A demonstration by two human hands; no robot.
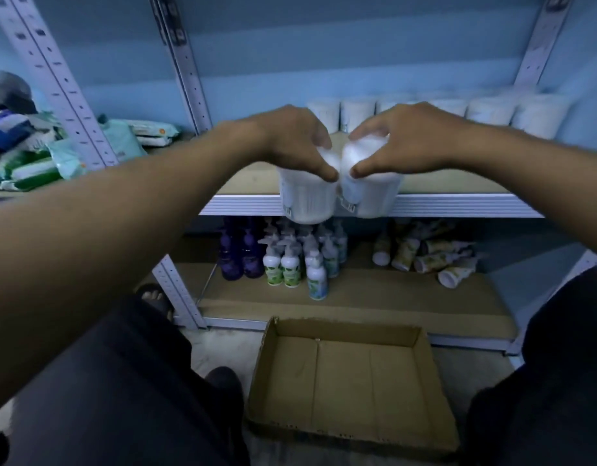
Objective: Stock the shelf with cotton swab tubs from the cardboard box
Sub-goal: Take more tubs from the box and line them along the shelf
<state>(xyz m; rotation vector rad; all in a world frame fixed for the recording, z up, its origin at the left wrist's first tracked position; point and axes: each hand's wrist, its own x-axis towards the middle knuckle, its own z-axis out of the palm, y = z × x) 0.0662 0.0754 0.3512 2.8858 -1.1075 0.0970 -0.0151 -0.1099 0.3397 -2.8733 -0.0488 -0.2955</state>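
Left hand (292, 142) and right hand (404, 142) each grip a tub (307, 196) from above at the shelf (458, 205) edge, touching; top-only holds risk a slip into the box (350, 375).

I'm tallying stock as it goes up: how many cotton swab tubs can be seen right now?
8, as far as shows: six in a row at the shelf's back, one in the left hand and one in the right hand. The hands may hide others. The cardboard box holds none.
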